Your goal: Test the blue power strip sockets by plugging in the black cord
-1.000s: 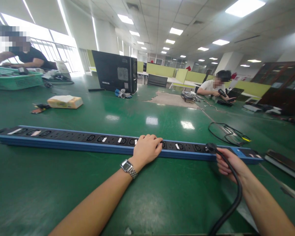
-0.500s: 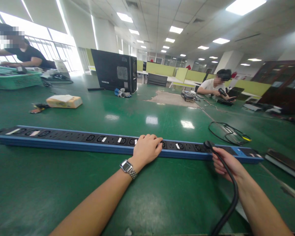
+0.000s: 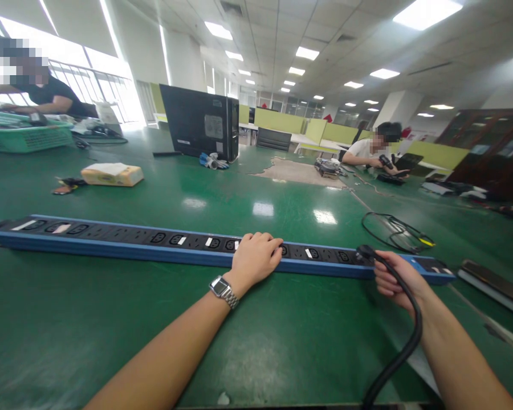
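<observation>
Ceiling light panels (image 3: 425, 11) glare over an open office with a glossy green counter (image 3: 111, 319), bright windows (image 3: 89, 85) far left, yellow-green partitions (image 3: 277, 121) and a dark wooden cabinet (image 3: 491, 154) right.

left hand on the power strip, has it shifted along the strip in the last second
No. The left hand rests on the same stretch of the blue power strip as before, just right of the same white-labelled sockets; only the camera view drifts slightly.
</observation>
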A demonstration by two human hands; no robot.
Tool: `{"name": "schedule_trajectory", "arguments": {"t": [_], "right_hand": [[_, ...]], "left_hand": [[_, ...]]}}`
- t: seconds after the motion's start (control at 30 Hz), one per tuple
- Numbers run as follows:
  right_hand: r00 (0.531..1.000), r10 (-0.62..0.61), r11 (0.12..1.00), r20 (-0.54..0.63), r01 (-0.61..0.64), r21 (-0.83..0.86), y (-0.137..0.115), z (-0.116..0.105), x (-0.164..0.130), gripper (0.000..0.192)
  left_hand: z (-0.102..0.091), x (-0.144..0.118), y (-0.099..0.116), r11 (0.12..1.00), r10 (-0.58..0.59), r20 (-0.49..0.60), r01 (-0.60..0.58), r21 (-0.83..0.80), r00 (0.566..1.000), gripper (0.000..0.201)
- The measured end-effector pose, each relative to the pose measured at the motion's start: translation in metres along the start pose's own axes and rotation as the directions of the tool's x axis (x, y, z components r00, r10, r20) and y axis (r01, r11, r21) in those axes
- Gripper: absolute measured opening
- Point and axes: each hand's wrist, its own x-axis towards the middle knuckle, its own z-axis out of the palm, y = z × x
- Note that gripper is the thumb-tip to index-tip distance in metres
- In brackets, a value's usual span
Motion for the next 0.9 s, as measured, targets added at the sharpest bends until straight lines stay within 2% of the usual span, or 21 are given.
{"name": "schedule_trajectory", "arguments": {"t": [0.27, 0.5, 0.7, 0.9], "right_hand": [[1.000, -0.005, 0.999, -0.026, 0.003, -0.048, 0.008, 0.007, -0.005, 0.048], [1.000, 0.012, 1.000, -0.009, -0.012, -0.016, 0.018, -0.006, -0.004, 0.047], [1.000, 0.013, 0.999, -0.006, -0.014, -0.048, 0.014, -0.001, 0.000, 0.047], [0.999, -0.039, 0.999, -0.014, 0.039, -0.004, 0.028, -0.001, 0.001, 0.036]], "left_hand": [[0.000, 0.000, 0.001, 1.000, -0.006, 0.002, 0.006, -0.003, 1.000, 0.032], [-0.001, -0.001, 0.001, 1.000, -0.003, 0.007, 0.003, -0.008, 1.000, 0.032], [-0.001, 0.000, 0.001, 1.000, -0.004, 0.000, 0.004, -0.004, 1.000, 0.032], [0.000, 0.000, 0.000, 1.000, 0.000, 0.012, 0.000, -0.009, 1.000, 0.033]]}}
